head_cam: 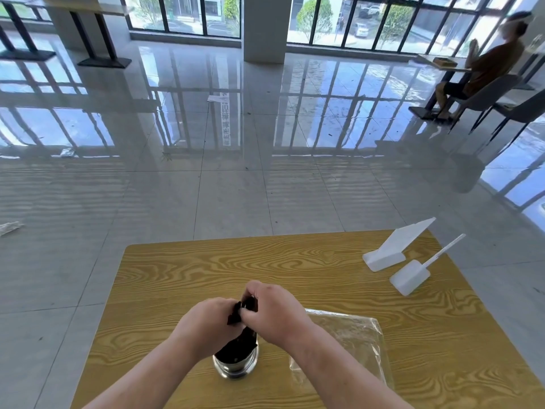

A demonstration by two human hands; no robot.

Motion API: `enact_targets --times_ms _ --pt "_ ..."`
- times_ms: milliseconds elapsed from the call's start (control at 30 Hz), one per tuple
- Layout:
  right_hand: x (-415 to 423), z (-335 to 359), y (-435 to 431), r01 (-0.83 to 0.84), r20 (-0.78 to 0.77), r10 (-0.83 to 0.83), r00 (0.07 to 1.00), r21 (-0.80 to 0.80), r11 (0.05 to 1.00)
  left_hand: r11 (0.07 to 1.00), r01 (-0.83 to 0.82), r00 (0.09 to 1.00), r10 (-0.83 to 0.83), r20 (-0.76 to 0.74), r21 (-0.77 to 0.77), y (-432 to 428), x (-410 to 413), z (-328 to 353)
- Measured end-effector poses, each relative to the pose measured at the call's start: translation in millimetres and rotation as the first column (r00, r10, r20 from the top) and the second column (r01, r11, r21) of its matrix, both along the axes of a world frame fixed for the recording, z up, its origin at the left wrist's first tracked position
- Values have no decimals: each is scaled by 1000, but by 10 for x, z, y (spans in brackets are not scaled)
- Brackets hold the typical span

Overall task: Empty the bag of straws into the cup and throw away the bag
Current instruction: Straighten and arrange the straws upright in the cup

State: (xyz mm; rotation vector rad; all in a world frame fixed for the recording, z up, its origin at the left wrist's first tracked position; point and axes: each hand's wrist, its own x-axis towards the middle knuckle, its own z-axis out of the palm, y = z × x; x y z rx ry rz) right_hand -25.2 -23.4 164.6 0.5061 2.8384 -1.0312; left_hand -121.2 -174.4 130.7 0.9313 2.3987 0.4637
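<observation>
Above the shiny round metal cup (235, 368), fingers of left hand (206, 324) and right hand (275, 309) pinch slim black straws (235, 315)

glossy tiled floor (236, 187), tall windows (354, 22)

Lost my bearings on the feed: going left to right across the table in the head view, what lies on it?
cup → clear plastic bag → white scoop

Premises: large dining hall or café. Glossy tiled floor (236, 187), full-height windows (354, 22), several pedestal tables (104, 62) with chairs (486, 90). The wood-grain table (206, 270) carries a white sign stand (395, 246).
</observation>
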Motion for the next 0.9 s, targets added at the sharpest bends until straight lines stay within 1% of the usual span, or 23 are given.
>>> enact_targets --times_ms 200,333,467,600,800,900 --pt "110 -89 80 30 80 -26 996 -52 998 1000 17 999 -18 -37 -18 -17 -27 9" --pt "152 -155 99 54 106 -45 993 -86 995 1000 11 1000 -10 -30 16 -25 -37 26" --pt "165 -187 105 69 135 -55 989 -100 993 999 23 999 -22 -32 33 -35 -56 51" --pt "164 -205 95 70 153 -55 987 -91 993 999 33 997 -30 -72 32 -40 -58 81" --pt "171 -219 72 73 169 -58 984 -84 994 999 -15 1000 15 -15 45 -65 -45 137" --pt "169 -215 59 76 169 -61 984 -84 994 996 -20 1000 18 24 89 -93 -27 174"
